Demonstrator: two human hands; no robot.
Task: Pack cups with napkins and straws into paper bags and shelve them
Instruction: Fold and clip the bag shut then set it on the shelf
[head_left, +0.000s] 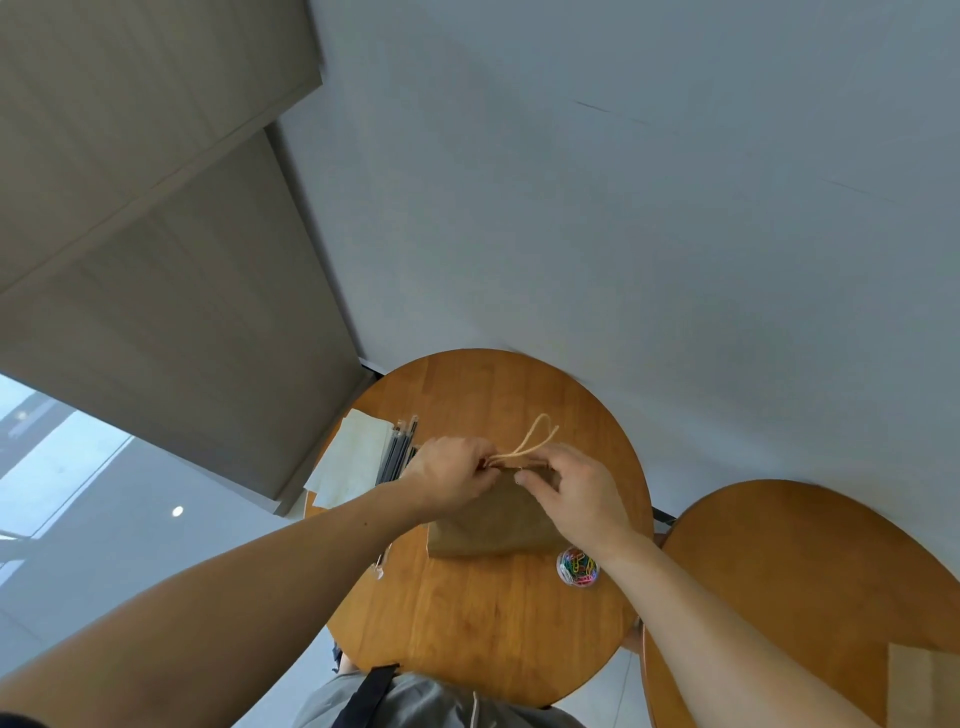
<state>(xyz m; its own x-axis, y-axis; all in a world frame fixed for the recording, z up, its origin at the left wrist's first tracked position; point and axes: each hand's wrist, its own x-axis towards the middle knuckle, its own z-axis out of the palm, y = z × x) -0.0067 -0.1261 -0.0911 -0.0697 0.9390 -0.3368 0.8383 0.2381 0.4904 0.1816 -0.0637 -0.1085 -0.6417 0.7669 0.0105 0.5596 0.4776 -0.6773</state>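
Observation:
A brown paper bag (483, 525) stands on the round wooden table (483, 623), its top pressed together and its twine handles (535, 441) sticking up. My left hand (452, 475) pinches the bag's top edge from the left. My right hand (576, 493) pinches the same edge from the right. What the bag holds is hidden. A stack of pale napkins (348, 457) lies at the table's left edge, with dark wrapped straws (397, 452) beside them.
A small clear tub of coloured paper clips (577, 566) sits right of the bag. A second round wooden table (810, 582) stands to the right, with another brown bag (922, 686) at its near edge. A white wall rises behind.

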